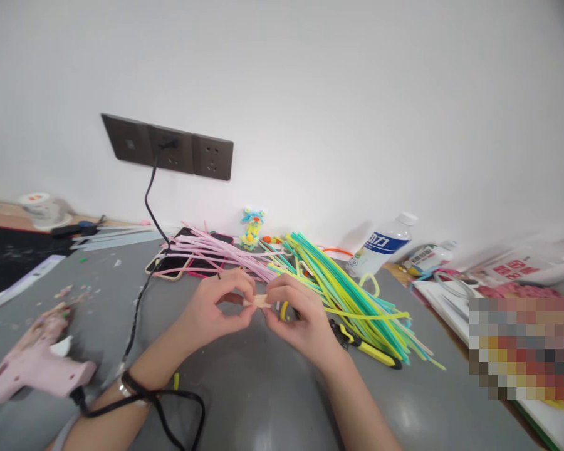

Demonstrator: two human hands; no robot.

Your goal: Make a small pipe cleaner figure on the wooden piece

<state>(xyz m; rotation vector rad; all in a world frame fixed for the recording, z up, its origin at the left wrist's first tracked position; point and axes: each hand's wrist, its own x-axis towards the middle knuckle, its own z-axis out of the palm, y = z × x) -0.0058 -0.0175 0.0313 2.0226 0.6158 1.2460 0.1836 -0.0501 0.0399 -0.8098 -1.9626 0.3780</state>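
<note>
Containers: one white-capped bottle (380, 247) with a blue label stands beyond the fingers and to their right; its contents cannot be made out. One white tub (47, 213) stands well to the fingers' left, its inside not visible.

Count: one small pale piece (261, 300), located between the fingertips of both hands; one pink glue gun (32, 376), left of the fingers; one yellow-handled tool (375, 353), to their right; one small figure (250, 228), beyond them. Pink stems (220, 248) beyond the fingers and green-and-yellow stems (352, 294) to their right overlap too closely for counting.

Pose: left hand (211, 310) and right hand (305, 319) face each other, each with thumb and forefinger arched and pinched on the piece.
</note>
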